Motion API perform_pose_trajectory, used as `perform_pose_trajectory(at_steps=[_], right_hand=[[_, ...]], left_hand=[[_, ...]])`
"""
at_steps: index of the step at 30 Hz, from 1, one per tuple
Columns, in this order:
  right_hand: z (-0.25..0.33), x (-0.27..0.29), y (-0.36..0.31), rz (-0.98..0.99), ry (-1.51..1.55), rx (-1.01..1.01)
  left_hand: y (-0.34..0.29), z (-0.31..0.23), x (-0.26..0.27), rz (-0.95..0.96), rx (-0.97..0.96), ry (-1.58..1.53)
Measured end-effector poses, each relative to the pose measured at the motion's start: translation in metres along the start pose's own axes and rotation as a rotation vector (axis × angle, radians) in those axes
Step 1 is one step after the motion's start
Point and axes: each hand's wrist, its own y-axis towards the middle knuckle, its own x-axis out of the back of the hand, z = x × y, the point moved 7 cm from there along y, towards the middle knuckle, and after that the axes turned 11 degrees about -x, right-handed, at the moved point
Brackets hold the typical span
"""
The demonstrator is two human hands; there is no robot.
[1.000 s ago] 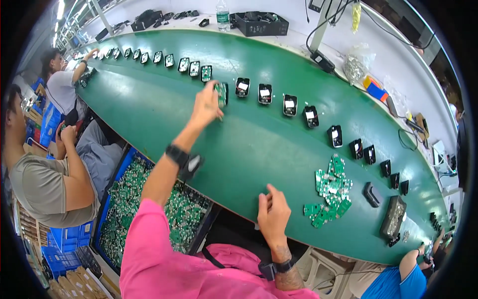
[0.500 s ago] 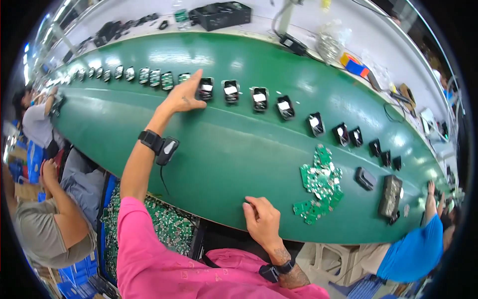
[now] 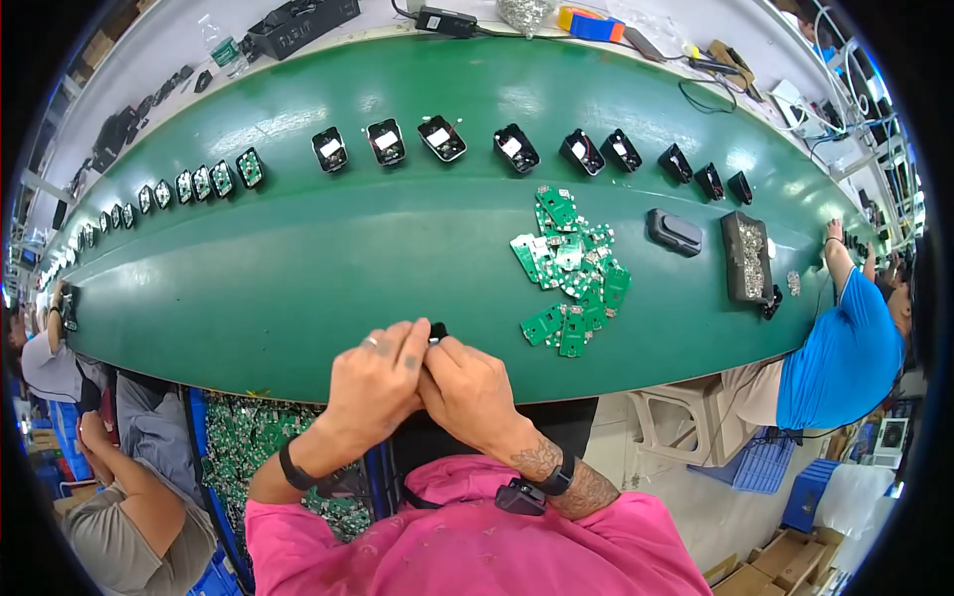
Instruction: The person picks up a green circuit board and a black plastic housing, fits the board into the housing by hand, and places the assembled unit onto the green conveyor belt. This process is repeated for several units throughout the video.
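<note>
My left hand (image 3: 376, 385) and my right hand (image 3: 471, 389) meet over the table's near edge, closed round a black plastic housing (image 3: 437, 332). Only a dark bit of it shows above my fingers. Beyond them, a curved row of open black housings, such as this housing (image 3: 442, 137) with a white label and wires inside, runs to the right. Further left in the row, housings with green boards in them (image 3: 249, 168) trail away. To the right of my hands lies a loose pile of green circuit boards (image 3: 570, 254).
A black tray of small metal parts (image 3: 732, 260) and a dark case (image 3: 675, 232) lie on the green table (image 3: 348, 258) at right. Below its edge at left stands a bin of boards (image 3: 243, 442). People sit on both sides, one in a blue shirt (image 3: 830, 348).
My left hand has come back from the row with a black housing and joined my right hand, which has moved left. The row has one unfilled housing fewer. The view has shifted.
</note>
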Motion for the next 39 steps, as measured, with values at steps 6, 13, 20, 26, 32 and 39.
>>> perform_pose_trajectory(at_steps=[6, 13, 20, 26, 32, 39], right_hand=[[-0.024, 0.052, -0.027, -0.12, 0.252, -0.129], [-0.091, 0.117, -0.06, -0.36, -0.561, -0.383], [-0.111, 0.113, -0.068, -0.414, -0.439, -0.275], [-0.114, 0.109, -0.06, -0.427, -0.525, -0.33], [-0.135, 0.12, -0.07, -0.482, -0.508, -0.292], [-0.113, 0.127, -0.08, -0.17, 0.695, -0.642]], left_hand=[[-0.003, -0.001, -0.001, -0.111, 0.307, -0.63], [-0.013, -0.026, -0.041, -0.209, 0.593, -1.09], [-0.012, -0.052, -0.068, -0.282, 0.644, -1.394], [-0.013, -0.065, -0.066, -0.274, 0.639, -1.376], [-0.013, -0.068, -0.058, -0.233, 0.583, -1.313], [-0.009, -0.074, -0.059, -0.249, 0.394, -1.099]])
